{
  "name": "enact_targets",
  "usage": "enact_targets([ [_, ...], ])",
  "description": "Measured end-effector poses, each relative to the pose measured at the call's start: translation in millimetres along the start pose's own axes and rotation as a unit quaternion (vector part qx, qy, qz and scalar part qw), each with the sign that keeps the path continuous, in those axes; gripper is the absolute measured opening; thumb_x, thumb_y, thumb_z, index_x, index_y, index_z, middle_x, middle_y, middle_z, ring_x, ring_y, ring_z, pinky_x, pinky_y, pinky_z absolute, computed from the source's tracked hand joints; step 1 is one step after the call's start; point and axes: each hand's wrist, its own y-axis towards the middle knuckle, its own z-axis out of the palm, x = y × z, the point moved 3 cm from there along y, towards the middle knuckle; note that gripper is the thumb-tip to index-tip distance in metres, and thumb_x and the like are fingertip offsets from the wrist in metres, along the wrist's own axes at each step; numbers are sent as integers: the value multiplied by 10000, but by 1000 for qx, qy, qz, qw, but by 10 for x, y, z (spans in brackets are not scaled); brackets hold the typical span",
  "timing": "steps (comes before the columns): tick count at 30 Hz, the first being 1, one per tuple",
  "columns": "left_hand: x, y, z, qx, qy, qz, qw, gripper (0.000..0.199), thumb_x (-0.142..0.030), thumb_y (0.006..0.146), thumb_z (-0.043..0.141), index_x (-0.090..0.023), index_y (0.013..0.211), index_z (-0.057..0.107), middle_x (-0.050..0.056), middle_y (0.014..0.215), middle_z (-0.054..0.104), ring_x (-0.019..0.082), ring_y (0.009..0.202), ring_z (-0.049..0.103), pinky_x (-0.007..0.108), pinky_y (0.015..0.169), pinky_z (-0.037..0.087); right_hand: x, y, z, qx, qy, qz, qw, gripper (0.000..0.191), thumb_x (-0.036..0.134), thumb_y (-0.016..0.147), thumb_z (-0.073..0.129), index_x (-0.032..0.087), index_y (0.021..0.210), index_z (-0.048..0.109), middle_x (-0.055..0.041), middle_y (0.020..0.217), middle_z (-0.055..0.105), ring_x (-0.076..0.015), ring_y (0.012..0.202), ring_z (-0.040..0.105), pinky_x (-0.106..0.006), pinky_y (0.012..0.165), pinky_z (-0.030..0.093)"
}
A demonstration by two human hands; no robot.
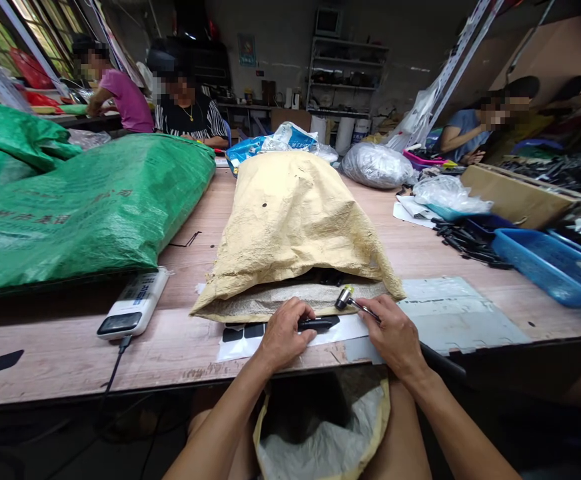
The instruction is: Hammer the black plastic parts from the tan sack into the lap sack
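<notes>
My left hand [285, 335] pinches a short black elongated part [319, 324] between thumb and fingers, low over the table's front edge. In my right hand [394, 337] is a small hammer [342, 298]; its metal head with a yellow face points left, just above the part, and its dark handle runs back under the hand. Behind both hands lies a yellow woven sack [290, 220], its mouth facing me, with dark items dimly visible inside. A white sheet with black patches [234, 347] lies beneath my left hand. Another open sack [315, 450] stands between my legs.
A big green sack [90, 207] fills the left, beside a white power bank [133, 307] with a cable. On the right are a blue tray [555, 267], black parts [470, 243] and a grey plate [460, 313]. Several people sit farther back.
</notes>
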Motion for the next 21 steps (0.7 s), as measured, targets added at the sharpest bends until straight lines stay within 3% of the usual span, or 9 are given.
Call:
enact_targets([
  [8, 24, 11, 20, 12, 12, 0, 1000, 199, -100, 725, 640, -213, 884, 601, 8, 918, 595, 199, 900, 534, 317, 797, 404, -66, -28, 121, -54, -84, -45, 994, 248, 220, 955, 529, 228, 1127, 707, -49, 920, 646, -216, 905, 560, -336, 838, 452],
  [13, -81, -28, -31, 30, 23, 12, 999, 140, -150, 797, 667, -222, 910, 628, 23, 945, 627, 222, 947, 548, 336, 824, 403, -44, -34, 125, -42, -97, -43, 994, 253, 218, 966, 506, 233, 1138, 691, -51, 936, 643, -212, 921, 565, -327, 813, 439],
  [17, -424, -352, -34, 105, 23, 56, 993, 83, -246, 908, 622, -251, 984, 655, 39, 977, 663, 228, 958, 566, 348, 846, 404, -55, -32, 137, -42, -98, -48, 993, 257, 228, 972, 486, 235, 1142, 679, -53, 930, 636, -213, 914, 567, -330, 817, 429],
  [19, -530, -604, 78, 168, 9, 59, 984, 115, -286, 926, 608, -274, 1029, 657, 36, 998, 673, 214, 934, 594, 327, 814, 418, -60, -34, 146, -46, -102, -49, 993, 253, 238, 972, 486, 233, 1138, 678, -55, 929, 637, -216, 911, 562, -335, 821, 425],
  [21, -467, -851, 269, 212, 14, 22, 977, 150, -309, 905, 626, -296, 1051, 659, 24, 1012, 681, 207, 912, 622, 312, 780, 431, -64, -38, 152, -49, -102, -48, 992, 246, 248, 972, 490, 231, 1129, 679, -55, 924, 636, -218, 909, 560, -338, 823, 422],
])
